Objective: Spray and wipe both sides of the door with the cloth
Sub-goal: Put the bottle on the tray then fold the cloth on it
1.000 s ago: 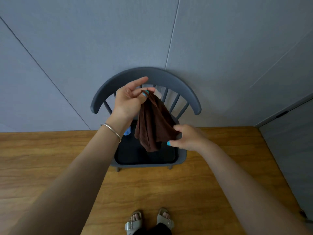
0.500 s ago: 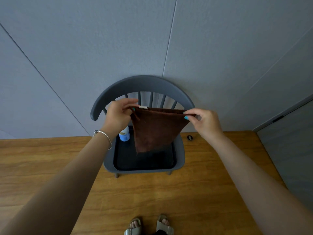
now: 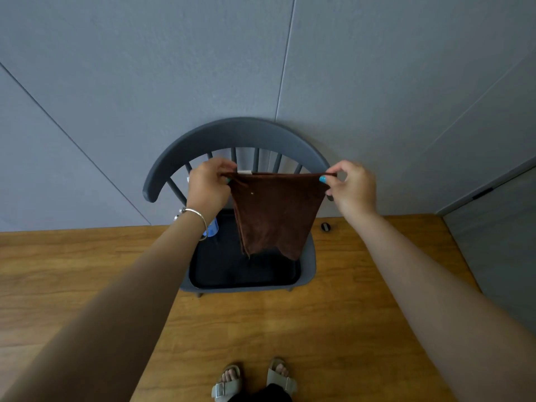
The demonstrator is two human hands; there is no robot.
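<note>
- Nearest the camera, two feet in pale strapped sandals (image 3: pixel 253 382) are seen on the wooden plank floor (image 3: pixel 333 314), in front of the chair.
- A dark grey wooden chair with a curved spindle back (image 3: pixel 232 132) is set against the grey panelled wall (image 3: pixel 203 53); its black seat pad (image 3: pixel 243 271) is framed by a grey rim.
- A brown square cloth (image 3: pixel 274 213) is held stretched above the chair seat, its top edge taut and its lower edge hanging free.
- The cloth's top left corner is pinched by the left hand (image 3: pixel 208 187), which wears a silver bangle (image 3: pixel 193 219).
- The top right corner is pinched by the right hand (image 3: pixel 352 187).
- A blue-and-white spray bottle (image 3: pixel 213 227) is partly hidden behind the left wrist, on the chair seat.
- A small black round object (image 3: pixel 325 226) lies on the floor right of the chair.
- A grey door edge (image 3: pixel 493 227) is seen far right of the chair.
</note>
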